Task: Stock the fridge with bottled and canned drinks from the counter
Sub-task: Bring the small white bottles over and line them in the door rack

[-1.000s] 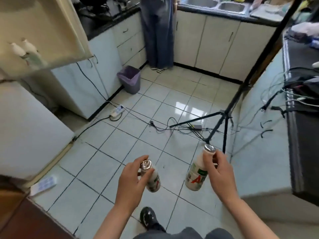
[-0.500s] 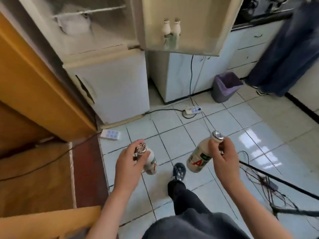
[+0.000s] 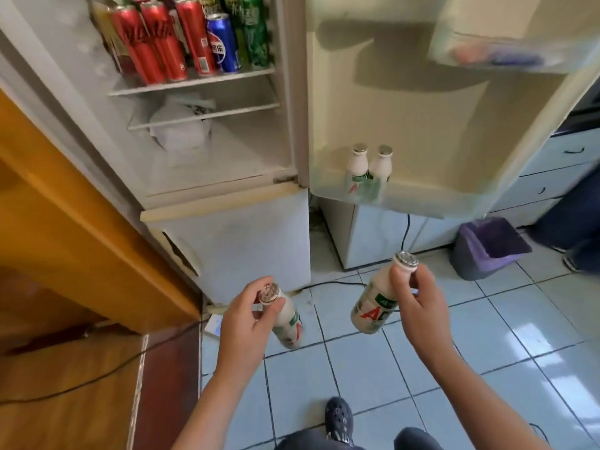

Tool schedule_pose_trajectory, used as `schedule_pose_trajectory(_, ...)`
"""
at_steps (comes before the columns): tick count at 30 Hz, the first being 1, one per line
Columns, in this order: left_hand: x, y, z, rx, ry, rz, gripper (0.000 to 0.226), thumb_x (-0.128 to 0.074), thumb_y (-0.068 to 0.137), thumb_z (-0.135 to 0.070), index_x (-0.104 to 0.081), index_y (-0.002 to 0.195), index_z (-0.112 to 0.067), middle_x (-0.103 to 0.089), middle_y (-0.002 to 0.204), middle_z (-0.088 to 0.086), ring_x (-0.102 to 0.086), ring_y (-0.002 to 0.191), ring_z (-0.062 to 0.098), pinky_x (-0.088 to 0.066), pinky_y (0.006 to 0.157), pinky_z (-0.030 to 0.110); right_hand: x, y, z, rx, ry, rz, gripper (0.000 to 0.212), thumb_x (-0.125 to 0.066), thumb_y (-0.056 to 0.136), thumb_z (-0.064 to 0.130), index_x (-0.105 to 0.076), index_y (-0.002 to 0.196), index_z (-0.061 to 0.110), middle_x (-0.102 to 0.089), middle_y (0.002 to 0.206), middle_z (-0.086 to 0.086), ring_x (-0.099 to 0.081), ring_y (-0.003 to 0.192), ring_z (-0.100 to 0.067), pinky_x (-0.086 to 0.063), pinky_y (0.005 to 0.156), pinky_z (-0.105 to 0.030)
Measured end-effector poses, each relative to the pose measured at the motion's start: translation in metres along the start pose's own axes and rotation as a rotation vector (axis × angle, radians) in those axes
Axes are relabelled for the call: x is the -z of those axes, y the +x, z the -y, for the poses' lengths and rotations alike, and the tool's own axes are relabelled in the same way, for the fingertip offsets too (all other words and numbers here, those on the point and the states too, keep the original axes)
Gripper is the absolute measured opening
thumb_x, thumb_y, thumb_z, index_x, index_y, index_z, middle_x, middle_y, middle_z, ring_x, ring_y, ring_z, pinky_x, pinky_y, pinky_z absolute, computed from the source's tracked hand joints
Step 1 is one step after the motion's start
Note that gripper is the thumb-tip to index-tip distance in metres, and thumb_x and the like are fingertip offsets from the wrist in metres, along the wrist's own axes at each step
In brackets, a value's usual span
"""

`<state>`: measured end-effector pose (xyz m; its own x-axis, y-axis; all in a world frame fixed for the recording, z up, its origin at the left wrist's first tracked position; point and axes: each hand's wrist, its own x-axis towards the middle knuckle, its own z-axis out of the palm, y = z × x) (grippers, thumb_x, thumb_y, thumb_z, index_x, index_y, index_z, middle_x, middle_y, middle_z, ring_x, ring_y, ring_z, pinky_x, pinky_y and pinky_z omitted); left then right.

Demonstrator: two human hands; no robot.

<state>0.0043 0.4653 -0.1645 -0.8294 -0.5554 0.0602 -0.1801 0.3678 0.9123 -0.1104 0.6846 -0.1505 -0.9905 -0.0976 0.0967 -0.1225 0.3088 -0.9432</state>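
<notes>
Two milk bottles carried by necks — left hand (image 3: 246,315) pinching one (image 3: 287,319), right hand (image 3: 418,306) pinching other (image 3: 373,308) — leaving bases free for door shelf (image 3: 406,203).

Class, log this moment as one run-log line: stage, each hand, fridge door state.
stage: facing fridge | left hand grips left bottle | right hand grips right bottle | fridge door open

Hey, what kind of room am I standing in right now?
Most likely a home kitchen: an open fridge with drink cans on its shelf and milk drink bottles in its door, pale cabinet drawers at right, and a tiled floor.
</notes>
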Motion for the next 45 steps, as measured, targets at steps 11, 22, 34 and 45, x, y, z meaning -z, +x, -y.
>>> schedule_pose_trajectory(11,-0.054,0.19,-0.08,-0.213,-0.056,0.029,0.031,-0.06,0.084,-0.033,-0.052,0.11,-0.048,-0.063,0.107,-0.013,-0.061,0.098,0.011,-0.048,0.08,0.017,-0.005,0.162,0.028,0.018,0.037,-0.308,0.013,-0.054,0.092,0.034,-0.05,0.08,0.036,-0.056,0.078,0.016,-0.052,0.071,0.007,-0.04,0.061,-0.005)
schedule_pose_trajectory(22,-0.109,0.318,-0.112,-0.318,-0.071,0.121,0.035,-0.061,0.088,-0.024,-0.057,0.123,-0.022,-0.063,0.112,-0.004,-0.059,0.102,0.017,-0.044,0.088,0.025,0.0,0.255,0.038,0.054,-0.074,-0.467,0.017,-0.055,0.092,0.03,-0.05,0.089,0.046,-0.059,0.094,0.02,-0.058,0.093,-0.003,-0.043,0.074,-0.012)
schedule_pose_trajectory(34,-0.141,0.34,-0.08,-0.239,0.085,0.305,0.037,-0.06,0.092,-0.02,-0.055,0.129,-0.021,-0.059,0.118,-0.007,-0.056,0.112,0.017,-0.044,0.096,0.033,-0.019,0.271,-0.006,-0.1,-0.379,-0.304,0.031,-0.055,0.091,0.035,-0.056,0.114,0.014,-0.059,0.101,0.001,-0.054,0.095,-0.018,-0.045,0.08,-0.035)
schedule_pose_trajectory(45,-0.139,0.337,-0.064,-0.3,0.126,0.334,0.049,-0.067,0.087,-0.024,-0.05,0.133,-0.023,-0.049,0.121,-0.016,-0.047,0.117,0.007,-0.035,0.098,0.019,-0.019,0.269,-0.021,-0.145,-0.534,-0.227,0.041,-0.051,0.092,0.039,-0.053,0.122,0.01,-0.061,0.107,-0.004,-0.055,0.095,-0.021,-0.036,0.075,-0.027)
